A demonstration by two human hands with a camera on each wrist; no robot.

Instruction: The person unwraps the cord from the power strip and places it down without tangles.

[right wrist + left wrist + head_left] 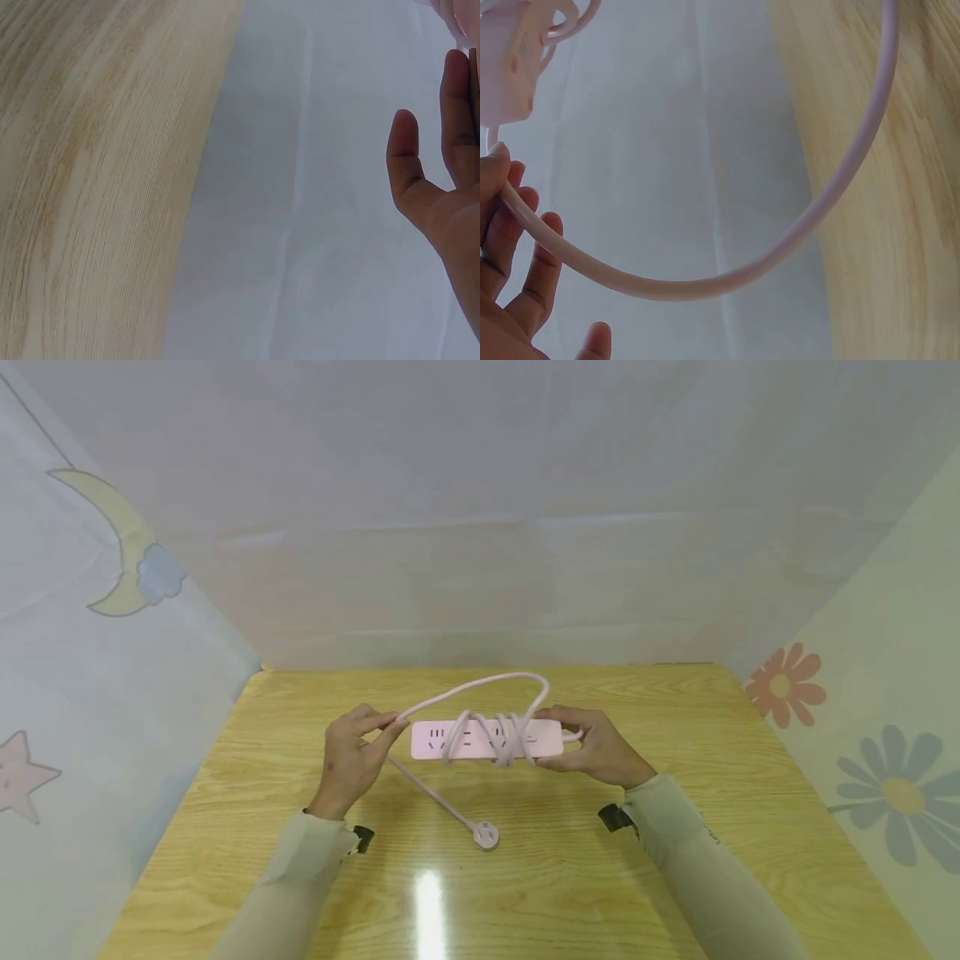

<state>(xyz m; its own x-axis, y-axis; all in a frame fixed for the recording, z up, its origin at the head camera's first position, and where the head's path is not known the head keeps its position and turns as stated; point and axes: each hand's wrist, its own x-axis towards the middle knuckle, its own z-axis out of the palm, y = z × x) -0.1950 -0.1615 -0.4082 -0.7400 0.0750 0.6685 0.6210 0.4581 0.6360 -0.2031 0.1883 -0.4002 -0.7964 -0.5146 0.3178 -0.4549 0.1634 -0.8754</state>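
Note:
A pink power strip is held up above the table by my right hand, which grips its right end between thumb and fingers. Several turns of its pink cord wrap around the strip, mostly right of its middle. From the wraps the cord arcs up and over to my left hand, where thumb and fingertips pinch it just beside the strip's left end. Below that pinch the free cord runs down to the round plug, its pins facing up. In the left wrist view the cord hangs in a wide curve from the fingers.
The wood-grain table spreads beneath both arms. A pale cloth backdrop rises behind it, with side cloths showing a moon on the left and flowers on the right. Dark straps circle both wrists.

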